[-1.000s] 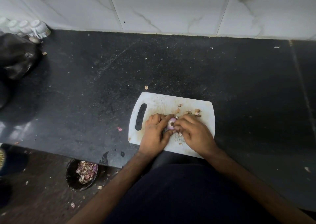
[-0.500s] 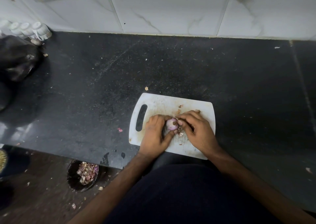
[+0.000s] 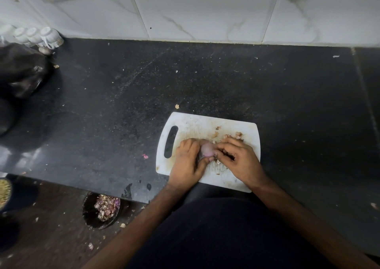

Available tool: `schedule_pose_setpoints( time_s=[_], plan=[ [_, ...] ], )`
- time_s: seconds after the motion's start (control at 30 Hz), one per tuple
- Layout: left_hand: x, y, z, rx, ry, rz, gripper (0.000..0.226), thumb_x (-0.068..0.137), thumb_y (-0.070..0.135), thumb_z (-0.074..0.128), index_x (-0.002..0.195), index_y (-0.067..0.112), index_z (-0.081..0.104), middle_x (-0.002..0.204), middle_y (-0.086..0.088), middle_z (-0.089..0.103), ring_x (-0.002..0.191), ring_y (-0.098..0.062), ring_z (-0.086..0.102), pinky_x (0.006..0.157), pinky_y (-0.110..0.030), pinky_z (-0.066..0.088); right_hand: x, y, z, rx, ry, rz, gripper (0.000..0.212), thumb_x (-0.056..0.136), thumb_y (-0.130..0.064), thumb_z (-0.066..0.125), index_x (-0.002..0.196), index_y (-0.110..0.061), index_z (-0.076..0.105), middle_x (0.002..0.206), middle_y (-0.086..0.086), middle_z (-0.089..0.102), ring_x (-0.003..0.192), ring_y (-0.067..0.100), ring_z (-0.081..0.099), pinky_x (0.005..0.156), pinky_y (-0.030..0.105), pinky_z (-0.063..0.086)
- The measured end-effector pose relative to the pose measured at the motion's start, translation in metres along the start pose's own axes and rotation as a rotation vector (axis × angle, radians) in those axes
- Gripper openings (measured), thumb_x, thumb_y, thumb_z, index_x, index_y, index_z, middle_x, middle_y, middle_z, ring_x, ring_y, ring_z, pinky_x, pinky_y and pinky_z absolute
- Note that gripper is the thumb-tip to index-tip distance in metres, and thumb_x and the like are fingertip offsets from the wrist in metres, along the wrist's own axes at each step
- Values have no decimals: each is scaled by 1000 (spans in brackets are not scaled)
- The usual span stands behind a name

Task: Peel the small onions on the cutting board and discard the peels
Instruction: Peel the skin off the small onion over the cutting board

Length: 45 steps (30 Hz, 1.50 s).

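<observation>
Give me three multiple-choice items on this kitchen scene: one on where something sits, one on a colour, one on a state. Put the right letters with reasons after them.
1. Where is the bowl of peels?
A. On the cutting board
B. Down on the floor, below the counter's edge
C. Against the wall tiles

2. What colour is the cutting board?
A. White
B. Green
C. Red

3. What is the state of the small onion?
A. Lying alone on the counter
B. Held between both hands over the board
C. Dropped in the bowl

Answers:
1. B, the dark bowl sits on the brown floor under the black countertop.
2. A, the board is white with a dark handle slot at its left end.
3. B, the left hand and right hand both pinch the pinkish onion above the board.
</observation>
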State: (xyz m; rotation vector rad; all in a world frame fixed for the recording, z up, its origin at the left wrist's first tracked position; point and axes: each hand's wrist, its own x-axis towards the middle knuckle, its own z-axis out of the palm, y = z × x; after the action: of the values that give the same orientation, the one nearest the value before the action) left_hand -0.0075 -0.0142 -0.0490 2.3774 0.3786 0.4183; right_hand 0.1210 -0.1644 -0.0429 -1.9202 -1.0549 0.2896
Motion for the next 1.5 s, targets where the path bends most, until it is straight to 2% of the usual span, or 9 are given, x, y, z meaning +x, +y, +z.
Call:
schedule_pose_setpoints(
  time_s=[0.37,0.5,0.57,0.67,0.9,1.0,1.13,1.3,1.5],
  plan=[
    [0,0,-1,-13,-43,-40,41,97,36,64,134,19,58,124,4,58,113,-18,51,98,-44,45,7,-3,2,-34,153,153,11,94,-11,70,103,-13,75,98,-8,69,84,4,65,79,24,56],
    [0,0,0,9,-55,-50,43,99,40,57,135,15,58,128,1,59,117,-19,52,102,-43,44,4,-3,0,-19,121,120,26,99,-5,60,121,-13,71,117,-6,71,104,11,69,93,32,57],
    [0,1,-1,5,-42,-45,40,100,34,60,135,14,59,128,1,60,119,-19,51,104,-41,43,4,-6,-1,6,76,100,26,100,-20,62,124,-13,70,120,-3,73,111,10,68,98,32,55],
    [1,1,-1,-18,-32,-52,37,99,29,64,133,15,59,126,2,62,119,-18,52,104,-38,43,4,-8,-1,46,0,66,30,94,-34,68,116,-15,72,111,-8,71,102,4,66,92,25,55],
    [0,-2,1,-10,25,-52,33,98,26,66,130,15,62,125,1,62,125,-18,48,109,-35,40,7,-2,3,-73,8,64,4,94,-13,70,94,-11,66,93,-6,64,84,11,61,78,38,54],
    [-1,2,3,72,85,-102,33,100,38,59,126,18,65,125,2,55,122,-10,40,105,-25,31,5,-1,7,-147,9,82,13,96,-8,63,108,-13,65,108,-4,64,98,13,62,89,37,54],
    [-1,3,5,130,87,-184,42,101,53,45,112,20,70,118,4,56,114,-12,41,95,-33,33,3,-5,3,-96,-14,53,33,98,-4,58,128,-16,63,126,-5,61,117,12,59,100,30,50],
    [-1,1,5,122,75,-169,46,101,52,43,113,20,73,118,4,58,113,-11,41,92,-32,31,3,-6,6,-95,-100,13,30,96,-42,63,114,-19,67,110,-11,61,101,9,60,85,29,53],
    [1,1,4,123,78,-155,46,102,51,42,112,19,73,118,4,60,112,-13,45,87,-24,24,5,-2,3,-68,-50,32,19,93,-25,72,83,-13,61,84,-17,52,75,-1,51,70,18,40]
  ],
)
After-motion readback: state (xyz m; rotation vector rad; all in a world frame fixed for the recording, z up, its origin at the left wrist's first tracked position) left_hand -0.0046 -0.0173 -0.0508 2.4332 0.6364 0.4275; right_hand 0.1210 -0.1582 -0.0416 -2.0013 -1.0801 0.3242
